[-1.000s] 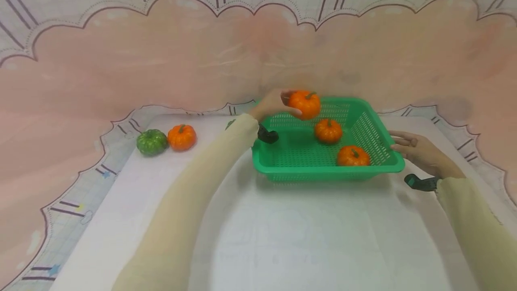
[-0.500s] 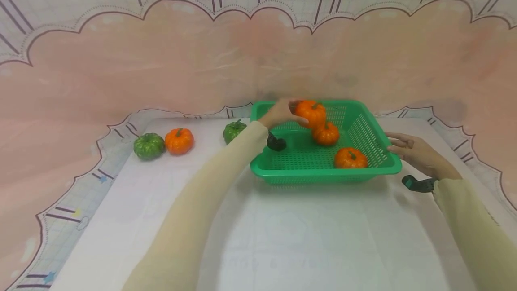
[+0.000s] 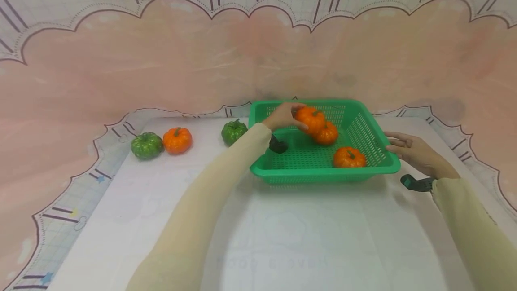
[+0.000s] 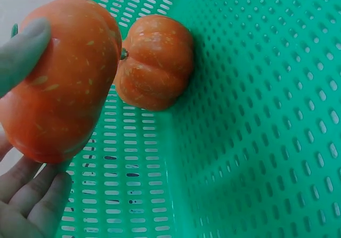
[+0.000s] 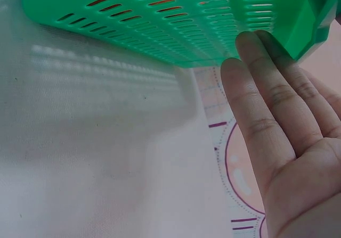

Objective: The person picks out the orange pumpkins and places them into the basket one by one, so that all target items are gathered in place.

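Note:
My left hand (image 3: 284,116) holds a small orange pumpkin (image 3: 312,120) inside the green plastic basket (image 3: 323,172). In the left wrist view, thumb and fingers grip the sides of this pumpkin (image 4: 69,83). Just right of it lies a second orange pumpkin (image 3: 328,134), partly covered by the held one in the head view. A third orange pumpkin (image 3: 349,158) sits near the basket's front right corner. Against the basket's right side is my right hand (image 3: 420,154). Its fingers (image 5: 261,94) are straight, with their tips at the outside wall in the right wrist view.
Left of the basket stands a green pumpkin (image 3: 233,132). Farther left, another green pumpkin (image 3: 147,145) sits beside an orange pumpkin (image 3: 177,140). A white cloth (image 3: 258,232) with a printed border covers the table, and a pink patterned sheet (image 3: 181,66) hangs behind.
My left hand has lowered the orange pumpkin into the basket, slightly to the right, close to the second one. The green pumpkin left of the basket shows more fully. My right hand stays at the basket.

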Demonstrator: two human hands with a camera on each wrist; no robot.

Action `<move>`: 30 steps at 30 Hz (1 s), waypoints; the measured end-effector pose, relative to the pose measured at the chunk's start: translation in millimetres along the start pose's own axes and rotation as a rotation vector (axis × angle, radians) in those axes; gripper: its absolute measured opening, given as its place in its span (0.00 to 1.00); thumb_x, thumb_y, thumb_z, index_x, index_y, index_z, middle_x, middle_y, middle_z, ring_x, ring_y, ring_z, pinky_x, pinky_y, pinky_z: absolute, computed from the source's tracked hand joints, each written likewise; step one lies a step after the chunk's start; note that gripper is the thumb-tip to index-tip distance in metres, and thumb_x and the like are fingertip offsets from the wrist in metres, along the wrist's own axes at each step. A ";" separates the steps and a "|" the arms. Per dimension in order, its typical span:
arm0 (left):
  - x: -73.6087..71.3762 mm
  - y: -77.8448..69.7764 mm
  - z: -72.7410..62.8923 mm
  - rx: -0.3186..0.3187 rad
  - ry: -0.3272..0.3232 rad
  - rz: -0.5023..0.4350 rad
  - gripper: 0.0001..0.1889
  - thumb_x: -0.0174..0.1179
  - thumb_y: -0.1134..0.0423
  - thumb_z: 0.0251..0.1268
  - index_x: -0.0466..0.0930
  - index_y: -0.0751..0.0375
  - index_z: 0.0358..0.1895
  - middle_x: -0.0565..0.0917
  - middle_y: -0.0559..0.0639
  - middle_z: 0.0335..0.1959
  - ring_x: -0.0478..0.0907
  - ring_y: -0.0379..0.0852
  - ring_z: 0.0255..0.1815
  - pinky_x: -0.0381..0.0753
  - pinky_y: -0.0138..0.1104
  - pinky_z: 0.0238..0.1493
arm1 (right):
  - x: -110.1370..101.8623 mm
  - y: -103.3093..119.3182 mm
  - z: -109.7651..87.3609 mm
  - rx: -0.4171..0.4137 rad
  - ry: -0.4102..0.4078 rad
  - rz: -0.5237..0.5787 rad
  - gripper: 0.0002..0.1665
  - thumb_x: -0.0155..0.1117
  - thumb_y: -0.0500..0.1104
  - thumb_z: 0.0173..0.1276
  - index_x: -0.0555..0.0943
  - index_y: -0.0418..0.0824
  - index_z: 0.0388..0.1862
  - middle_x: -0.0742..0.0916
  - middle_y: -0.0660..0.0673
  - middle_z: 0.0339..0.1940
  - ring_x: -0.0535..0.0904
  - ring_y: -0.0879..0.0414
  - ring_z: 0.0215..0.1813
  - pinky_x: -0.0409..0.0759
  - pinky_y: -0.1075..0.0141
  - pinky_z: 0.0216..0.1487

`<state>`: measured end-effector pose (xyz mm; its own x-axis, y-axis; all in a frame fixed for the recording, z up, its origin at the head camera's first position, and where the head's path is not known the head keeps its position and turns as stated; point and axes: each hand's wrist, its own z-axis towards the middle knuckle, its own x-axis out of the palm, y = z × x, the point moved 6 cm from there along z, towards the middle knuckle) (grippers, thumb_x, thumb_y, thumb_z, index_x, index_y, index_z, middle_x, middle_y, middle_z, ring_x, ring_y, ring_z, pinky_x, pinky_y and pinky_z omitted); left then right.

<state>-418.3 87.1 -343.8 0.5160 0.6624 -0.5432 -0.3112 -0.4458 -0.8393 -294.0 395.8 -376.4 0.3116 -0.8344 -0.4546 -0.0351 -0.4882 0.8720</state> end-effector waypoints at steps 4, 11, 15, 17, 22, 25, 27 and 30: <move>0.1 1.0 -1.0 -0.011 0.010 0.034 0.39 0.70 0.62 0.52 0.62 0.57 0.69 0.66 0.53 0.70 0.68 0.50 0.66 0.73 0.40 0.64 | 0.6 -0.6 0.3 0.003 -0.001 0.003 0.39 0.51 0.44 0.73 0.46 0.31 0.74 0.76 0.76 0.47 0.72 0.83 0.51 0.71 0.86 0.47; 0.6 4.2 0.5 -0.028 0.022 0.074 0.39 0.70 0.61 0.52 0.63 0.57 0.69 0.67 0.53 0.70 0.67 0.50 0.67 0.72 0.40 0.65 | 0.0 -1.0 0.6 -0.008 0.001 0.019 0.39 0.51 0.43 0.73 0.47 0.31 0.74 0.76 0.76 0.48 0.72 0.83 0.51 0.71 0.86 0.47; 2.2 6.1 1.3 -0.038 0.039 0.096 0.40 0.69 0.61 0.52 0.62 0.57 0.70 0.65 0.53 0.71 0.65 0.50 0.69 0.70 0.41 0.67 | -0.6 -2.0 0.9 -0.004 -0.005 0.038 0.39 0.52 0.43 0.72 0.47 0.32 0.74 0.76 0.76 0.48 0.72 0.83 0.51 0.72 0.87 0.48; 2.9 6.9 1.9 -0.040 0.048 0.108 0.40 0.69 0.61 0.52 0.61 0.57 0.70 0.64 0.52 0.71 0.63 0.50 0.70 0.69 0.41 0.67 | -0.9 -2.2 1.1 -0.005 -0.005 0.035 0.40 0.53 0.43 0.72 0.47 0.32 0.75 0.76 0.76 0.48 0.72 0.83 0.51 0.71 0.87 0.47; 4.6 9.0 5.1 -0.040 0.060 0.145 0.40 0.70 0.61 0.52 0.61 0.57 0.70 0.64 0.53 0.71 0.63 0.50 0.70 0.69 0.41 0.67 | -2.1 -3.5 1.6 -0.003 -0.001 0.007 0.40 0.52 0.44 0.73 0.47 0.32 0.75 0.75 0.77 0.48 0.71 0.84 0.51 0.73 0.85 0.48; 6.0 9.9 7.0 -0.038 0.065 0.167 0.40 0.70 0.60 0.52 0.62 0.57 0.70 0.65 0.53 0.71 0.64 0.50 0.69 0.70 0.41 0.67 | -2.1 -3.3 0.8 -0.002 -0.001 -0.003 0.40 0.52 0.44 0.73 0.47 0.33 0.75 0.74 0.77 0.49 0.71 0.84 0.51 0.73 0.85 0.49; 6.5 10.3 7.6 -0.042 0.067 0.177 0.40 0.70 0.60 0.52 0.62 0.56 0.70 0.65 0.53 0.71 0.64 0.50 0.70 0.70 0.41 0.67 | -2.1 -3.4 0.4 0.011 -0.001 -0.026 0.40 0.52 0.46 0.73 0.47 0.34 0.75 0.74 0.76 0.50 0.70 0.85 0.51 0.74 0.82 0.53; 7.2 9.1 7.2 -0.045 0.069 0.180 0.40 0.70 0.59 0.52 0.62 0.57 0.70 0.64 0.53 0.71 0.63 0.50 0.70 0.69 0.41 0.68 | -2.0 -3.2 0.2 0.038 -0.012 -0.056 0.41 0.52 0.49 0.73 0.47 0.36 0.75 0.73 0.75 0.51 0.69 0.85 0.51 0.74 0.71 0.62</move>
<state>-423.2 92.1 -355.5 0.5089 0.5274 -0.6803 -0.3681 -0.5811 -0.7258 -294.6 399.0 -378.4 0.3031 -0.8083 -0.5047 -0.0544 -0.5434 0.8377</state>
